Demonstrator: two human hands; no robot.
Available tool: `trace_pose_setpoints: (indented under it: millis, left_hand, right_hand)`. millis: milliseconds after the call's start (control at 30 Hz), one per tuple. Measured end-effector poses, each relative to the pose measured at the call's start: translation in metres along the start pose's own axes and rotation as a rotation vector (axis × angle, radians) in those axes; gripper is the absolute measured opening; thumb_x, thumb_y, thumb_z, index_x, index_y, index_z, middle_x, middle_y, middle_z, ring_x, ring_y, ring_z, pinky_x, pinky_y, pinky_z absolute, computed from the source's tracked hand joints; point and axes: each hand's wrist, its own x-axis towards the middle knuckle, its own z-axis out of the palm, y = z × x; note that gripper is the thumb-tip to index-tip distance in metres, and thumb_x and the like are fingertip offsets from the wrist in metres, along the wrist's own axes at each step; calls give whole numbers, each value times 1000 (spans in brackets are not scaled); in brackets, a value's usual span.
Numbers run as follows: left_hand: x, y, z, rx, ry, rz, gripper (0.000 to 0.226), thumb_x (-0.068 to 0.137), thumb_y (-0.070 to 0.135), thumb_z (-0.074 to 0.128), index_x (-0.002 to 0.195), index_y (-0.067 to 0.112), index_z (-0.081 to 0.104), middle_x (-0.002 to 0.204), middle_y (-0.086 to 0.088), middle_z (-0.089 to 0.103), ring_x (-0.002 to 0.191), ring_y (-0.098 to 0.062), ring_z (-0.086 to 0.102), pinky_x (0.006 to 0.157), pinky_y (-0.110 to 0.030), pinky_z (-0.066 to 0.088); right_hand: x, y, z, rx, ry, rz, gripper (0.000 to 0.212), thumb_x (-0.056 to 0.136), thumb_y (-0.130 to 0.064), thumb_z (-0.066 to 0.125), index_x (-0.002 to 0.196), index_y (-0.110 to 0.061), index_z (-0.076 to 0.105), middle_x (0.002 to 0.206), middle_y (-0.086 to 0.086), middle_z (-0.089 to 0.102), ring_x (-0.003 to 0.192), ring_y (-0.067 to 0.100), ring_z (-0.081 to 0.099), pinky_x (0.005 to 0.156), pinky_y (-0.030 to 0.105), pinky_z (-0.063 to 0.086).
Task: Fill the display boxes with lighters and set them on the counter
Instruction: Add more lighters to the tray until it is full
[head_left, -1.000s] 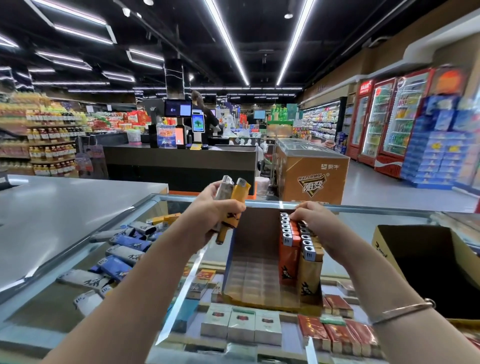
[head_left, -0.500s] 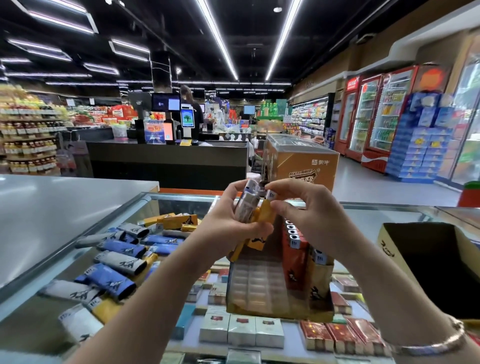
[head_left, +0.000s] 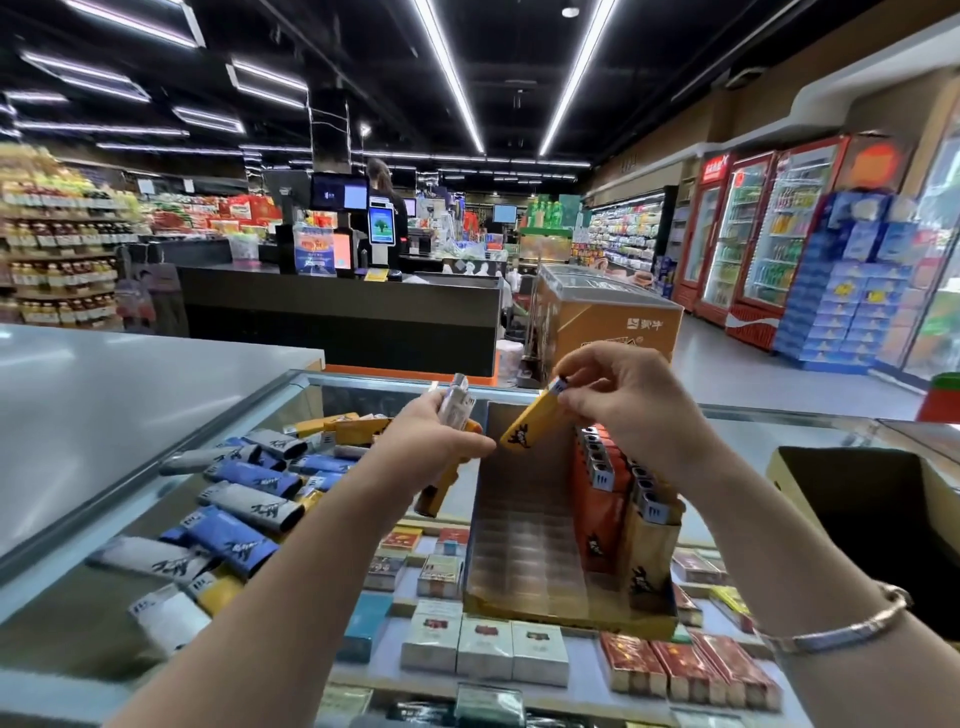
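The right hand (head_left: 631, 402) pinches the top end of one yellow lighter (head_left: 530, 423) between thumb and fingertips; the lighter tilts, its base pointing toward 8 o'clock, above the box's open back. The left hand (head_left: 434, 441) is curled round a small bunch of lighters (head_left: 457, 410), a grey one standing up out of the fist at 12 o'clock and a yellow one sticking out below at 6 o'clock (how many are in the bunch cannot be told). The two hands are near each other, the tilted lighter's base just beside the left thumb.

The display box (head_left: 524, 551) stands on the glass counter (head_left: 130, 525) under the hands. Its right side holds upright rows of lighters (head_left: 608, 483), orange ones with yellow ones nearer the front; the left part shows bare floor.

At 9 o'clock a loose heap (head_left: 244, 493) of blue, grey and yellow lighters lies on the glass, reaching close to the metal edge of the counter. At 3 o'clock a dark open carton (head_left: 878, 514) sits by the box, its contents not visible. Cigarette packs (head_left: 483, 649) show under the glass at 6 o'clock. A bangle (head_left: 831, 623) circles the right wrist.
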Motion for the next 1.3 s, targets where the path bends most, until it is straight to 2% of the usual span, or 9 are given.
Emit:
trace_pose_setpoints:
  millis: [200, 300, 633, 767, 867, 1000, 1100, 1167, 1300]
  left_hand:
    - [-3, 2, -5, -27, -115, -69, 29, 80, 14, 68, 107, 15, 57, 96, -11, 63, 84, -19, 60, 58, -24, 46]
    - [-3, 2, -6, -28, -124, -51, 27, 79, 11, 67, 104, 17, 57, 94, -13, 62, 80, -18, 59, 55, -23, 47]
    - [-2, 3, -7, -2, -130, -54, 33, 79, 11, 66, 109, 17, 55, 101, -14, 63, 91, -24, 61, 62, -27, 48]
    - [-3, 3, -6, -26, -150, -59, 30, 80, 11, 66, 108, 16, 55, 103, -15, 62, 93, -25, 60, 62, -27, 47]
    - [-3, 3, -5, -65, -164, -69, 34, 81, 11, 66, 112, 16, 53, 104, -14, 61, 94, -24, 59, 65, -29, 47]
    - [-3, 3, -11, -230, -146, -65, 37, 81, 4, 63, 115, 12, 51, 99, -14, 56, 81, -21, 54, 62, -27, 45]
    - [-2, 5, -16, -437, -145, -14, 35, 79, -6, 59, 110, 9, 53, 94, -12, 57, 78, -18, 60, 60, -25, 49]
    - [1, 5, -17, -598, -160, 38, 48, 71, -10, 63, 113, 12, 53, 91, -10, 64, 83, -19, 66, 71, -29, 53]
    - [3, 6, -17, -732, -178, 125, 61, 62, -2, 68, 118, 17, 52, 86, -8, 70, 91, -24, 67, 88, -39, 50]
  right_hand:
    - [17, -8, 21, -358, -251, -114, 15, 82, -6, 65, 94, -15, 66, 80, -2, 66, 72, 5, 60, 62, 12, 48]
    - [25, -12, 27, -455, -315, -104, 14, 83, -5, 62, 93, -14, 64, 82, 5, 65, 75, 14, 60, 63, 23, 49]
    - [40, -25, 42, -710, -432, -189, 18, 81, 1, 53, 89, -8, 66, 90, 5, 59, 85, 23, 56, 73, 34, 51]
    - [39, -18, 37, -595, -429, -137, 24, 83, 2, 56, 99, -8, 70, 97, 7, 65, 90, 20, 60, 81, 33, 53]
    - [36, -12, 27, -453, -401, -72, 26, 87, 0, 56, 107, -10, 69, 98, 5, 68, 87, 15, 63, 78, 25, 55]
    - [33, -10, 12, -288, -429, 12, 18, 87, -8, 61, 101, -14, 71, 92, 0, 70, 81, 3, 63, 68, 6, 47]
    - [30, -10, 5, -201, -400, 29, 17, 88, -7, 60, 100, -15, 69, 86, 5, 71, 82, 18, 66, 75, 23, 54]
    - [29, -13, 4, -139, -363, 18, 18, 88, -7, 60, 93, -22, 68, 80, 5, 70, 79, 24, 67, 78, 37, 54]
    - [33, -25, 8, -21, -367, 2, 14, 89, -12, 62, 87, -25, 67, 74, 9, 68, 66, 20, 60, 71, 40, 54]
